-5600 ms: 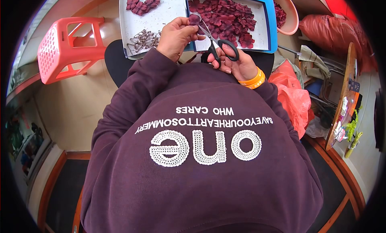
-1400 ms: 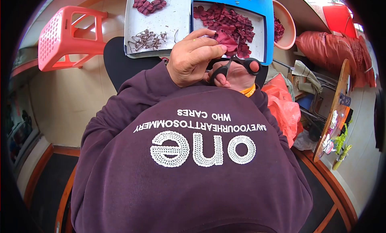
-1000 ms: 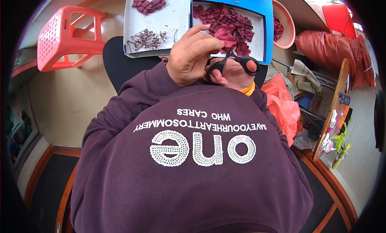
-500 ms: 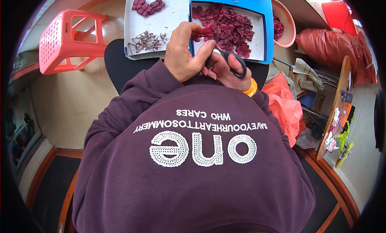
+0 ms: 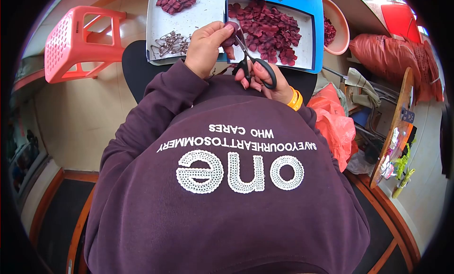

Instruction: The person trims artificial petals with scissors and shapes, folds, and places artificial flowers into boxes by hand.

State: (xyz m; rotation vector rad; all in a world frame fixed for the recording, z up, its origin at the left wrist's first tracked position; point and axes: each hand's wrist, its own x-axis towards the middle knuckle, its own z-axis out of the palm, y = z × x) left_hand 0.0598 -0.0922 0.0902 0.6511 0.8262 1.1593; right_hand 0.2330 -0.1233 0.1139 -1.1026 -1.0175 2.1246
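Beyond the dark sweatshirt (image 5: 227, 217), the right hand (image 5: 279, 87) gripped the scissors (image 5: 244, 65), fingers through black handles that stood partly spread. Just ahead, the left hand (image 5: 206, 47) pinched a dark red petal (image 5: 231, 39) narrowly between thumb and fingers, the blades at its edge; whether they bit, I could not tell. Farther off, loose petals (image 5: 269, 28) filled the blue-rimmed box (image 5: 318, 32), with wiry stems (image 5: 170, 44) to their left.

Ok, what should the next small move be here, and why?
Probably gently close the scissors: the left hand pinches a dark red petal piece, and the right hand has the blades right up by it, though contact is hard to see.
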